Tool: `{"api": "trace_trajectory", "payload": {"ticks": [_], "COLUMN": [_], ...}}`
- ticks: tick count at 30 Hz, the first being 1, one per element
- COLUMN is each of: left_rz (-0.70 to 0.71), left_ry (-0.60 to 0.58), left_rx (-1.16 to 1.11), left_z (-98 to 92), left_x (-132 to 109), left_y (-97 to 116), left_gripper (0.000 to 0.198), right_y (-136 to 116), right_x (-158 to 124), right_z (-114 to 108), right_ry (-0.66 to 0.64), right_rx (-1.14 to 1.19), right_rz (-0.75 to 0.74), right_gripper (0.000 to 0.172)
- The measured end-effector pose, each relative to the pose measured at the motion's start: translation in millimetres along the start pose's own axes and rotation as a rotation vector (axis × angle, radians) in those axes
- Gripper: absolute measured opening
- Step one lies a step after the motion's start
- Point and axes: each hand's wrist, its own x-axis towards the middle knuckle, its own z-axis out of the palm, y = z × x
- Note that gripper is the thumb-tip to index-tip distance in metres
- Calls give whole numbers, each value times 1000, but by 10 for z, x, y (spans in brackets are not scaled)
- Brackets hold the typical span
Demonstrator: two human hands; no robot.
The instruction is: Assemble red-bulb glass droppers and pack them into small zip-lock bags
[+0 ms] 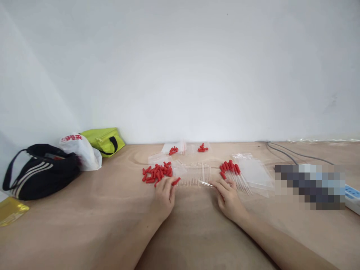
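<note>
My left hand (165,193) is closed at the fingertips on a red rubber bulb (176,181), beside a loose pile of red rubber bulbs (158,171). Between my hands lies a row of thin clear glass tubes (194,174), side by side. My right hand (228,195) pinches a clear glass tube (206,183) at the near right end of that row. Just beyond the right hand, glass droppers with red bulbs (231,167) are fanned out on the table.
Clear plastic bags (255,174) lie flat at the right. Farther back are small bags with red bulbs (202,148). A black bag (45,174), a white plastic bag (80,152) and a lime-green bag (102,140) stand left. A power strip (353,195) and grey cable (287,152) are right.
</note>
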Motion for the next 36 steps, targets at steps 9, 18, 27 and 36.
{"api": "trace_trajectory", "payload": {"ticks": [9,18,27,36], "left_rz": [37,-57,-79,111], "left_ry": [-407,-220,-234,-260], "left_rx": [-191,-315,-406,-407], "left_z": [-18,139,112,93], "left_x": [4,44,35,13], "left_y": [271,163,232,224], "left_gripper": [16,4,7,19], "right_y": [-57,-124,-157,-118], "right_x": [63,81,110,148], "right_z": [-14,-8,-51,-65], "right_ry": [-89,-128,-216,-271], "right_rx": [36,98,128,121], "right_rz": [13,-72,-119,-115], "right_gripper": [19,26,27,27]}}
